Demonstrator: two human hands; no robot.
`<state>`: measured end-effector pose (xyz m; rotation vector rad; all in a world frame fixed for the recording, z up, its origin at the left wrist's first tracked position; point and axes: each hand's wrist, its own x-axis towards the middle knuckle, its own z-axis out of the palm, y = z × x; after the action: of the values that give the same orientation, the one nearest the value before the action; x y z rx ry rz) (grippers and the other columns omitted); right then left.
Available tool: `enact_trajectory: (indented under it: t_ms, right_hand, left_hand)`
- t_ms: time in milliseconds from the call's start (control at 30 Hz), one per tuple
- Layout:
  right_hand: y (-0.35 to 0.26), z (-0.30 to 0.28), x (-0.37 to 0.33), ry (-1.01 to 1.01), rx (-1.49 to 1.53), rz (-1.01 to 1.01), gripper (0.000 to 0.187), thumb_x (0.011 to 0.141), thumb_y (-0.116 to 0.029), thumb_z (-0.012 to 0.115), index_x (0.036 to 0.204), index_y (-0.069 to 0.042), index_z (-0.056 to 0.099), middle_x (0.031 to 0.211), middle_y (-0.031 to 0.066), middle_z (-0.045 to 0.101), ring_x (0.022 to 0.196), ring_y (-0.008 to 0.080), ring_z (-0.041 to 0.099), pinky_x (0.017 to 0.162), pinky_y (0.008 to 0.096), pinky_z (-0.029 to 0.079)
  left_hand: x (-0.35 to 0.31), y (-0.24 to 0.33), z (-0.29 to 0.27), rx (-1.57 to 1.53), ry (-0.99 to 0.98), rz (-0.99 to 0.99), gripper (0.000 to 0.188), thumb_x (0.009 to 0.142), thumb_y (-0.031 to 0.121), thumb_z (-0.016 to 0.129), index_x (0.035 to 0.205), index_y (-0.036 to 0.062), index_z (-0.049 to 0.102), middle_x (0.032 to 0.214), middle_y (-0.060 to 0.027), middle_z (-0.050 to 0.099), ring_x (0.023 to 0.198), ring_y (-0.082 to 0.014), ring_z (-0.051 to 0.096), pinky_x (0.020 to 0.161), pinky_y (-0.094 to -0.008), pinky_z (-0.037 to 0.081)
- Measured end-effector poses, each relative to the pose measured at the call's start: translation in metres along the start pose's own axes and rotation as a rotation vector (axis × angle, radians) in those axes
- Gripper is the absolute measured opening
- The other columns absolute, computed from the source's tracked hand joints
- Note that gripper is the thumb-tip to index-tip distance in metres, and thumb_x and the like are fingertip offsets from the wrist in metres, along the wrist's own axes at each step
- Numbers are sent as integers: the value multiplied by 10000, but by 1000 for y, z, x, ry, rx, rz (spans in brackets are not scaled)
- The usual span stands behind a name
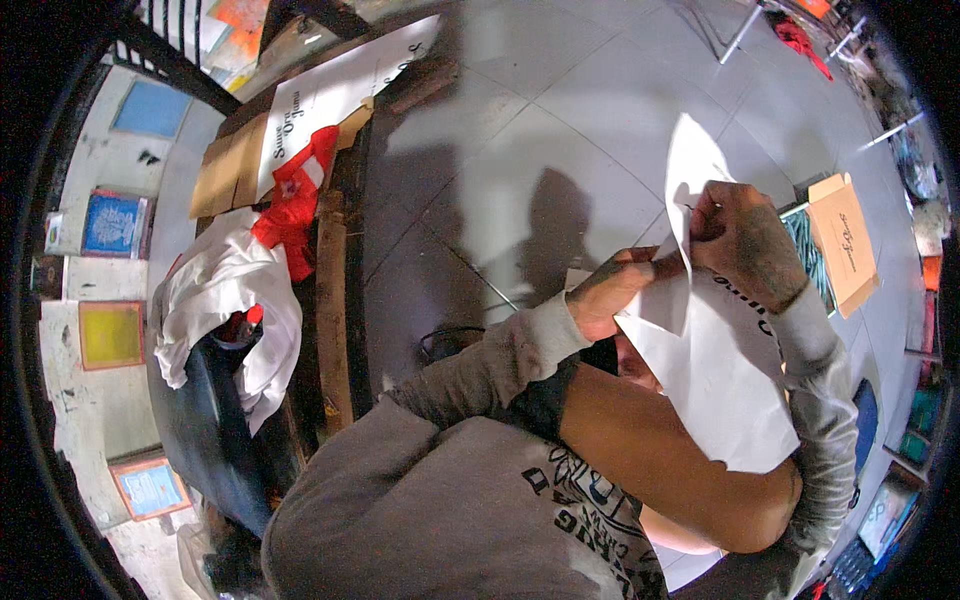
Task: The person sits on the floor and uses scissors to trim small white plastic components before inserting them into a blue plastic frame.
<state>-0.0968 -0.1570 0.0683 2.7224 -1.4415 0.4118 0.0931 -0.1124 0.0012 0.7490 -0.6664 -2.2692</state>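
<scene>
A large white sheet (725, 385), seemingly paper, hangs over my bent leg (650, 450), its upper tip curling upward. Part of some black lettering shows on it under my right wrist. My left hand (610, 290) grips the sheet's left edge, thumb toward the fold. Close beside it, my right hand (748, 240) is closed with fingers bent in a pinch on the sheet's upper part. The fold between both hands hides the fingertips in part.
At right stands an opened cardboard box (845, 245) beside teal cords (803, 245). Left are a lettered white sheet (345, 85) on cardboard (228, 165), red cloth (295, 215), white cloth (225, 270) over a dark object, and several coloured frames (112, 335). Grey tiles (590, 110) cover the floor.
</scene>
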Motion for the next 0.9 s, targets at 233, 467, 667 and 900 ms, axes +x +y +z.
enact_trajectory:
  t_ms: [233, 467, 667, 900]
  right_hand:
    - [-35, -42, 8, -26, 386, 258, 156, 795, -158, 694, 801, -37, 596, 727, 136, 613, 698, 331, 635, 654, 422, 502]
    - [-42, -58, 8, 123, 590, 284, 310, 849, -97, 704, 1140, -63, 599, 1150, 106, 657, 1092, 237, 614, 909, 347, 483]
    - [-34, -74, 15, 32, 1039, 520, 979, 693, -158, 873, 1485, -60, 307, 1408, 135, 492, 1224, 310, 539, 988, 415, 475]
    - [-55, -55, 31, -514, 440, -2, 448, 755, -103, 759, 1183, -55, 639, 1091, 158, 665, 1025, 306, 629, 829, 395, 520]
  left_hand:
    - [4, -2, -8, -112, 9, 40, 239, 889, 148, 669, 1103, 43, 675, 1000, -30, 689, 890, -141, 646, 795, -303, 517]
    - [5, 15, -17, 218, -48, 278, 250, 896, 149, 648, 1107, 20, 680, 1008, -24, 701, 933, -114, 609, 895, -279, 464]
    - [1, 35, -4, 842, -211, 499, 242, 943, 178, 604, 1081, -7, 674, 859, -126, 710, 751, -114, 627, 711, -325, 513]
    - [-22, 14, -46, 795, -4, 778, 342, 949, 308, 594, 1095, 4, 649, 837, -197, 684, 699, -265, 680, 673, -371, 522]
